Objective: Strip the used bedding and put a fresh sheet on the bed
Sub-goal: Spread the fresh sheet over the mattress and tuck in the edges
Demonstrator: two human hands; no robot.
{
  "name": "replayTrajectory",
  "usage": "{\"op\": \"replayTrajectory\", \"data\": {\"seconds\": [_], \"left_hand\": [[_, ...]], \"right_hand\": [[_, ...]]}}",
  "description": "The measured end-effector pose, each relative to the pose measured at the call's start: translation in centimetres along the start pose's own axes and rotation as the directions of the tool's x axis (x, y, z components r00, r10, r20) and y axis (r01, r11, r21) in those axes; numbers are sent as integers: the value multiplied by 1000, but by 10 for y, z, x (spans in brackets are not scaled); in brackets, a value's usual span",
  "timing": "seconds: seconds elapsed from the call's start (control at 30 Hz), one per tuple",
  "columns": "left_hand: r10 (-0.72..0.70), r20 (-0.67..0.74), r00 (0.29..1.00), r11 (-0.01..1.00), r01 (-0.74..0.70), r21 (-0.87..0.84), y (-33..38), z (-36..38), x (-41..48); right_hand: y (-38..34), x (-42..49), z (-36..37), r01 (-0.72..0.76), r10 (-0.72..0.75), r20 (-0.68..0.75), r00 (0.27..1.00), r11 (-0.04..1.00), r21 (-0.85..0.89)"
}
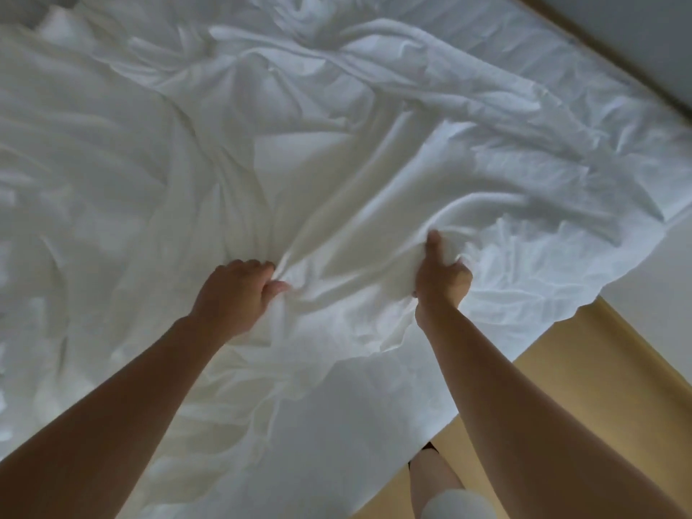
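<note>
Presently, the rumpled white sheet (pixel 337 174) is spread across the bed (pixel 651 294), its near edge hanging over the tan floor (pixel 554 372). A bunch of its cloth is clenched in the left grip (pixel 234 294); another fold is clamped in the right grip (pixel 442 280), thumb raised.

A tan floor (pixel 599 387) lies lower right, a grey surface (pixel 644 24) upper right.

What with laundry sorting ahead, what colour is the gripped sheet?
The sheet is plain white; head view.
</note>
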State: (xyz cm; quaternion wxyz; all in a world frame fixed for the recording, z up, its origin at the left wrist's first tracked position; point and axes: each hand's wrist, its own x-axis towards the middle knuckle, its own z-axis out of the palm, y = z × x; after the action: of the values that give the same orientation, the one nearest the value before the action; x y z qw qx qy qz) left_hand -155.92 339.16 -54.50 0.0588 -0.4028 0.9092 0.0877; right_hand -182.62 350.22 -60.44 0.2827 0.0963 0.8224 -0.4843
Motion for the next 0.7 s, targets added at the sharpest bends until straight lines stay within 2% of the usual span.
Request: {"op": "replayTrajectory", "data": {"seconds": [0.1, 0.17, 0.23, 0.27, 0.3, 0.33, 0.4, 0.43, 0.5, 0.6, 0.67, 0.7], "left_hand": [[-27, -71, 997, 988, 16, -152, -24, 8, -8], [3, -117, 993, 977, -28, -211, -42, 9, -18], [-71, -172, 982, 953, 16, -301, -64, 10, -31], [-142, -182, 973, 942, 77, -326, -77, 9, -38], [-218, -189, 958, 936, 150, -320, -90, 8, -44], [-283, -193, 939, 931, 220, -292, -103, 6, -47], [-398, -185, 899, 905, 352, -239, -126, 2, -50], [-448, -176, 877, 886, 409, -218, -135, -1, -49], [-489, -143, 861, 860, 448, -243, -142, -6, -46], [-434, -25, 901, 838, 393, -379, -131, -12, -53], [-382, 114, 917, 866, 398, -302, -118, -15, -81], [-373, 128, 919, 893, 393, -221, -111, -16, -101]], "right_hand": [[10, -21, 0, -12, 17, -53, 998, 996, 83], [31, -40, -1, -31, 36, -133, 990, 999, 43], [63, -63, -1, -204, 185, -194, 963, 975, -86], [77, -80, 0, -325, 308, -171, 936, 942, -82], [90, -97, 3, -425, 424, -75, 903, 905, 2], [100, -114, 10, -504, 497, 89, 863, 857, 109], [114, -145, 27, -589, 484, 414, 771, 789, 174], [119, -160, 38, -572, 438, 510, 741, 809, 136], [127, -190, 60, -451, 333, 579, 744, 890, 66], [141, -232, 86, -373, 295, 525, 798, 927, 47], [156, -258, 83, -347, 243, 513, 824, 930, 117], [165, -268, 77, -335, 219, 514, 829, 931, 143]]}}
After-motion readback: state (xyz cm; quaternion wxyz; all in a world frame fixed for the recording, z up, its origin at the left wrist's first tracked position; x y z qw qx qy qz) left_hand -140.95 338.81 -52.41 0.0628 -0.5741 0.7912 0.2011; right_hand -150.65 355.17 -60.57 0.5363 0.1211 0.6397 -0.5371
